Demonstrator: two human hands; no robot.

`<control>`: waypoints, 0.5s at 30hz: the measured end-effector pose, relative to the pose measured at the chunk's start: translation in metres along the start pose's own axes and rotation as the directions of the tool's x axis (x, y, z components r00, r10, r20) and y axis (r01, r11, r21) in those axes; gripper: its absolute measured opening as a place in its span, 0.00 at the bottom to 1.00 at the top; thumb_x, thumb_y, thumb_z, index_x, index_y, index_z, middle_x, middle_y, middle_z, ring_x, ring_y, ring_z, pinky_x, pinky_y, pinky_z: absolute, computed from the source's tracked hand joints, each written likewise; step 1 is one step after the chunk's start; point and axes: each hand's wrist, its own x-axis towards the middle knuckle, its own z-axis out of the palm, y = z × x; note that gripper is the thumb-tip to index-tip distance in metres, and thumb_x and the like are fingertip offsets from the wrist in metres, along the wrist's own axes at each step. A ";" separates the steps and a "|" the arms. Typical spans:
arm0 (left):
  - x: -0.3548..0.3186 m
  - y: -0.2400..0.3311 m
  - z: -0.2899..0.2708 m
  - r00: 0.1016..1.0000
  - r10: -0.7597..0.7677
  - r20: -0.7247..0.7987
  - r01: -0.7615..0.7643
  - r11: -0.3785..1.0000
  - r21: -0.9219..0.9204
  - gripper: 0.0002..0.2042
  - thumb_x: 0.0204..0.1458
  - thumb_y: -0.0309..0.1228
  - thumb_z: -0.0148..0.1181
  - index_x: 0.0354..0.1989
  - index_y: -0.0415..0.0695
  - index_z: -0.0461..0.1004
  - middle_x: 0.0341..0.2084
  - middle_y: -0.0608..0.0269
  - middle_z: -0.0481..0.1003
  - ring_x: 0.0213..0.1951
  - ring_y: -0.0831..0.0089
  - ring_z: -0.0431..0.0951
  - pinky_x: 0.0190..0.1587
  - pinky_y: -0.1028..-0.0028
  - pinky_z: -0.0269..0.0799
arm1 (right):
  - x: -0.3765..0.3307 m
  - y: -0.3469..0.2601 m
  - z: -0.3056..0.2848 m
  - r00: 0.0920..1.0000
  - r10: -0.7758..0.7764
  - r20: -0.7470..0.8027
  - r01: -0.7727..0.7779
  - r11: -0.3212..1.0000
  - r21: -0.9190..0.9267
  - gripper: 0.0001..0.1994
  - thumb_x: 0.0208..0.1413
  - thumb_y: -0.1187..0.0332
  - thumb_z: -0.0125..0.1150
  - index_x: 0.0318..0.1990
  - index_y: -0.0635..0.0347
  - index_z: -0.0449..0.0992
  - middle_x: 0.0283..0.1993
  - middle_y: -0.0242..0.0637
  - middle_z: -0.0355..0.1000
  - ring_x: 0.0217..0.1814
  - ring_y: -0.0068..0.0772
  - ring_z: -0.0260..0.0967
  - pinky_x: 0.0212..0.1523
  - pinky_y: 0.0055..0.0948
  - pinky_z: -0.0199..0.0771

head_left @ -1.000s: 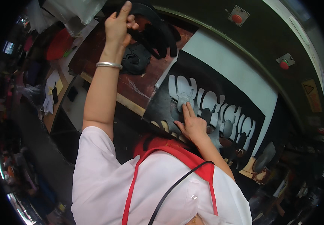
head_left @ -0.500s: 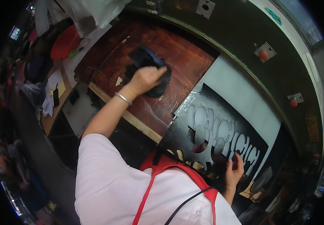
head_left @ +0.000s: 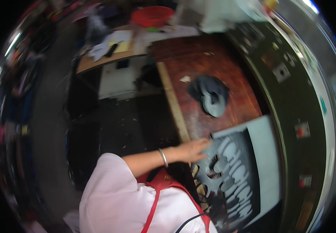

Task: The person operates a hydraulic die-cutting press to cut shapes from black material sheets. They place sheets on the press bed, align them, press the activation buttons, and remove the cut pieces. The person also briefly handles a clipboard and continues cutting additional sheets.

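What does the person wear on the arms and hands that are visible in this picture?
Only one arm shows clearly, the left arm. It has a short white sleeve that ends above the elbow, and a thin silver bangle around the wrist. The left hand is bare, without glove. A red apron strap and a thin black cable cross the shirt.

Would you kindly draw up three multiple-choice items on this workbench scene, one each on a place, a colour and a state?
1. Where does the left hand rest?
A. on the corner of the black cut-out sheet
B. on the red basin
C. on the grey pieces

2. What colour is the basin at the far end?
A. blue
B. red
C. yellow

3. How do the grey pieces lie?
A. held
B. piled loose on the brown table
C. hanging

A: fingers lie on the sheet's corner. B: it is plainly red. B: nothing touches the pile.
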 end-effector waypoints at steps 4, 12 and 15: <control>-0.050 0.056 0.025 0.932 -0.202 -0.301 0.148 0.970 -0.190 0.29 0.51 0.39 0.60 0.59 0.39 0.61 0.39 0.42 0.73 0.41 0.47 0.75 0.43 0.60 0.72 | 0.026 -0.079 0.022 0.935 -0.343 0.094 0.317 0.924 0.215 0.22 0.54 0.49 0.61 0.34 0.63 0.82 0.31 0.41 0.79 0.33 0.40 0.75 0.39 0.32 0.74; -0.215 0.108 -0.040 0.871 -0.248 -0.424 0.116 0.943 -0.313 0.17 0.57 0.37 0.55 0.50 0.40 0.67 0.31 0.50 0.77 0.32 0.53 0.78 0.35 0.62 0.72 | -0.157 -0.315 0.095 0.276 -0.938 0.209 0.532 0.330 0.780 0.21 0.56 0.51 0.59 0.39 0.62 0.81 0.36 0.42 0.77 0.38 0.40 0.74 0.43 0.33 0.73; -0.283 0.112 -0.057 0.699 -0.269 -0.663 0.098 0.954 -0.283 0.15 0.57 0.35 0.56 0.49 0.41 0.67 0.33 0.53 0.77 0.34 0.55 0.78 0.35 0.63 0.71 | -0.257 -0.367 0.077 0.019 -0.989 0.147 0.436 0.140 0.889 0.20 0.56 0.51 0.58 0.41 0.62 0.80 0.39 0.43 0.77 0.41 0.40 0.73 0.45 0.33 0.72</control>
